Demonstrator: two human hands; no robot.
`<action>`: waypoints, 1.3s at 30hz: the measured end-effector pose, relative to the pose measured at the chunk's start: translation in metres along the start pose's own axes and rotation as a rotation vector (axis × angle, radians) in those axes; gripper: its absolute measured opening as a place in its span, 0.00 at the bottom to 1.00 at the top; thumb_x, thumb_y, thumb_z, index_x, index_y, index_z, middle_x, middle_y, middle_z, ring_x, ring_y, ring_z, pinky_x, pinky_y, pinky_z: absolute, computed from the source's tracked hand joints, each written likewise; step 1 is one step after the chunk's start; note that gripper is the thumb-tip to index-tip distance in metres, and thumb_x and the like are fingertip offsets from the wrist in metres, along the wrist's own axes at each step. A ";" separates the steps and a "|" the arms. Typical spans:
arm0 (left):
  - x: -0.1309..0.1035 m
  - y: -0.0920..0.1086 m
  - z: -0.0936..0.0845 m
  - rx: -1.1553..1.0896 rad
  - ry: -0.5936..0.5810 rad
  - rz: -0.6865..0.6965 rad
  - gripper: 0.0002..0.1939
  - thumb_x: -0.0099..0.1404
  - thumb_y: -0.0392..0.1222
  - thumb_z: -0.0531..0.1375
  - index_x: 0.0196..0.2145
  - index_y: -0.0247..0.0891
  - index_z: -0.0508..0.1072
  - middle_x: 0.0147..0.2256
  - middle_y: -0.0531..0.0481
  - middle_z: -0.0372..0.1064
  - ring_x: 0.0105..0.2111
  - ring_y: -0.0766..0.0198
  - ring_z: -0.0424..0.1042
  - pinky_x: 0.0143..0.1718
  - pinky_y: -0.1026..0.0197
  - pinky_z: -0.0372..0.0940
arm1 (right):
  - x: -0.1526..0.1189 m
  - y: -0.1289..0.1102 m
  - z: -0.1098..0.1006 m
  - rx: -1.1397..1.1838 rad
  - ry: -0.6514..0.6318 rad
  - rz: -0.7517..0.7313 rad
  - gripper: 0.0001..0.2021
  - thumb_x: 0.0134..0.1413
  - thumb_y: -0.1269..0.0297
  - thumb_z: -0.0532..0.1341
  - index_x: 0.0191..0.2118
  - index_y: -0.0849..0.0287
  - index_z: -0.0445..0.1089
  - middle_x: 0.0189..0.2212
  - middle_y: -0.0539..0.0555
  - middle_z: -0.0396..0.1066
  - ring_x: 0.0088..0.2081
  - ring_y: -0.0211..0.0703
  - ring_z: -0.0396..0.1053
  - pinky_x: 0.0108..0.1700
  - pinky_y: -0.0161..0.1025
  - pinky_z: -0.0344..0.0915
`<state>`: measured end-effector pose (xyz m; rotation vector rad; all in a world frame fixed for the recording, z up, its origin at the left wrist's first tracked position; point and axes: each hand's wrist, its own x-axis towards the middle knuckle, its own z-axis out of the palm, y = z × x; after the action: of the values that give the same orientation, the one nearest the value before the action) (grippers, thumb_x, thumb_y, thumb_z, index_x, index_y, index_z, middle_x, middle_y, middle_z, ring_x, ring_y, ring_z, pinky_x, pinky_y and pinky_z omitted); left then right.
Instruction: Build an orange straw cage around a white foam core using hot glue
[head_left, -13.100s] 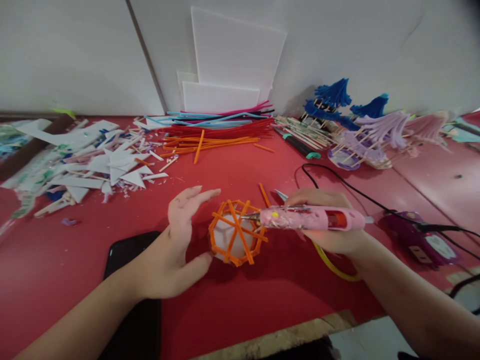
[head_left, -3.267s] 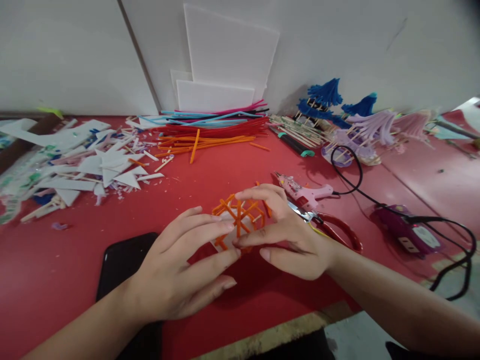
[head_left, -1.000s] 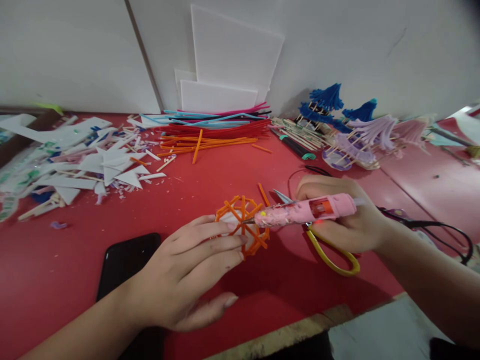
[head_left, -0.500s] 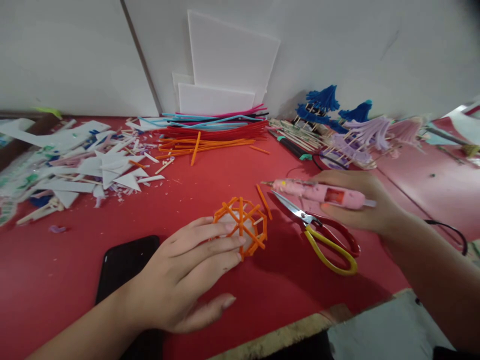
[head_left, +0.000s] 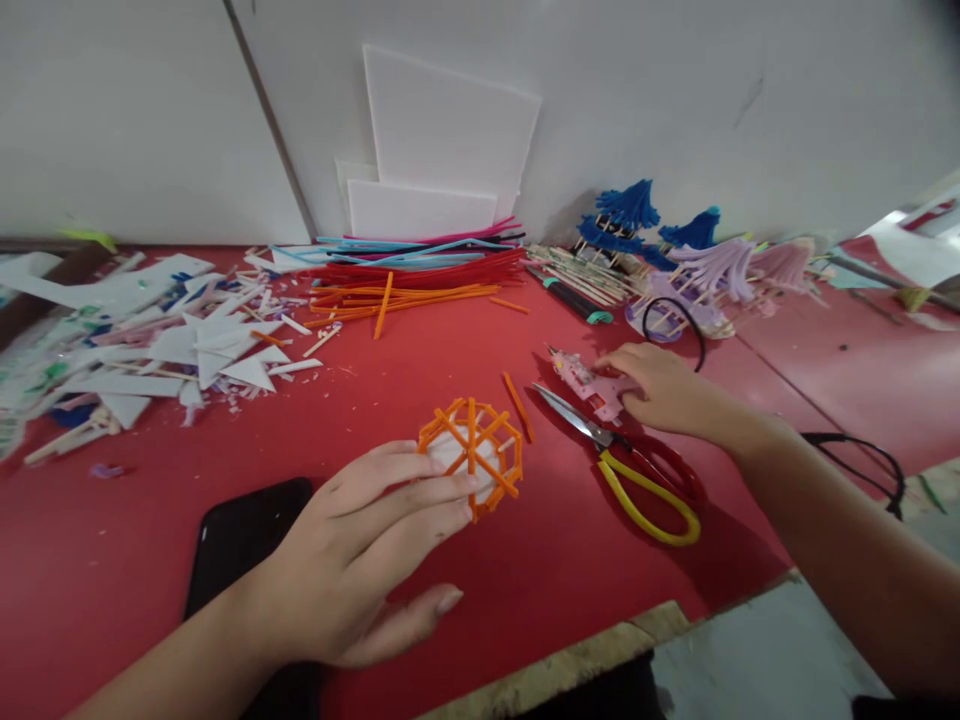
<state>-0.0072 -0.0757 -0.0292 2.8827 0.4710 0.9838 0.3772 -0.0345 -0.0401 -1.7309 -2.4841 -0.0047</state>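
Note:
My left hand lies with its fingers stretched out, fingertips resting on the left side of a small round frame of orange fuzzy stems. Something white shows inside the frame. My right hand has its fingers on the handle of a pink hot glue gun, which is low on the table with its nozzle toward the back left. Between frame and gun lies a short orange stem piece. Scissors with one yellow and one red handle lie partly open just in front of the gun.
Under my left forearm is a black phone. White foam scraps are heaped at the left. Bundled coloured stems lie at the back, beside a black-handled tool. Small blue-roofed models and purple ones stand back right. A black cable loops near my right arm.
My right hand has brought the glue gun down onto the table, turning its nozzle toward the back. My left hand stays on the orange frame. The view has shifted slightly.

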 end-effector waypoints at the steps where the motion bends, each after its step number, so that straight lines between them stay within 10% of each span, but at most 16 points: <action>1: 0.000 0.000 0.000 0.004 0.004 0.000 0.13 0.65 0.41 0.57 0.45 0.32 0.71 0.45 0.44 0.77 0.48 0.57 0.70 0.57 0.53 0.62 | 0.001 -0.006 -0.003 -0.017 0.030 -0.001 0.23 0.45 0.76 0.52 0.48 0.60 0.68 0.43 0.60 0.69 0.48 0.56 0.67 0.50 0.51 0.63; 6: 0.000 0.002 -0.002 0.009 -0.008 -0.001 0.14 0.64 0.41 0.56 0.46 0.33 0.70 0.46 0.44 0.76 0.49 0.56 0.69 0.57 0.53 0.63 | 0.015 -0.065 -0.015 -0.008 0.232 0.001 0.09 0.57 0.66 0.56 0.39 0.59 0.73 0.40 0.60 0.65 0.45 0.55 0.62 0.47 0.51 0.59; 11: 0.000 0.001 -0.002 0.021 0.004 -0.006 0.15 0.61 0.37 0.57 0.46 0.33 0.70 0.46 0.43 0.76 0.50 0.56 0.70 0.58 0.53 0.61 | 0.035 -0.108 -0.002 -0.031 0.063 -0.058 0.08 0.55 0.64 0.61 0.27 0.60 0.72 0.39 0.60 0.66 0.45 0.55 0.59 0.42 0.48 0.55; 18: -0.005 0.002 -0.002 -0.092 0.057 -0.089 0.18 0.59 0.36 0.58 0.48 0.36 0.69 0.48 0.42 0.74 0.50 0.55 0.70 0.58 0.51 0.62 | 0.049 -0.104 -0.003 0.150 0.082 -0.001 0.05 0.57 0.71 0.56 0.33 0.61 0.68 0.37 0.58 0.69 0.40 0.46 0.64 0.41 0.41 0.57; 26: 0.037 -0.003 -0.026 -0.123 0.204 -0.678 0.19 0.60 0.47 0.64 0.49 0.46 0.71 0.39 0.54 0.75 0.36 0.64 0.75 0.42 0.61 0.70 | 0.031 -0.139 -0.041 0.393 0.245 -0.318 0.06 0.64 0.71 0.50 0.38 0.58 0.62 0.31 0.52 0.69 0.31 0.39 0.64 0.33 0.35 0.56; 31: 0.050 -0.002 -0.030 -0.065 0.160 -0.706 0.05 0.62 0.39 0.60 0.34 0.45 0.76 0.32 0.59 0.77 0.33 0.67 0.75 0.39 0.65 0.70 | 0.028 -0.147 -0.052 0.473 0.324 -0.409 0.05 0.64 0.72 0.52 0.37 0.58 0.63 0.32 0.52 0.69 0.33 0.38 0.66 0.35 0.34 0.59; 39: 0.043 0.002 -0.028 -0.150 0.105 -0.719 0.05 0.63 0.43 0.60 0.35 0.45 0.75 0.34 0.57 0.76 0.34 0.67 0.75 0.38 0.66 0.69 | 0.025 -0.144 -0.047 0.631 0.376 -0.388 0.02 0.61 0.71 0.59 0.37 0.59 0.69 0.31 0.52 0.73 0.33 0.36 0.69 0.37 0.33 0.64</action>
<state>0.0084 -0.0653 0.0183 2.2330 1.2545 0.9675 0.2385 -0.0641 0.0177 -0.8953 -2.1674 0.3440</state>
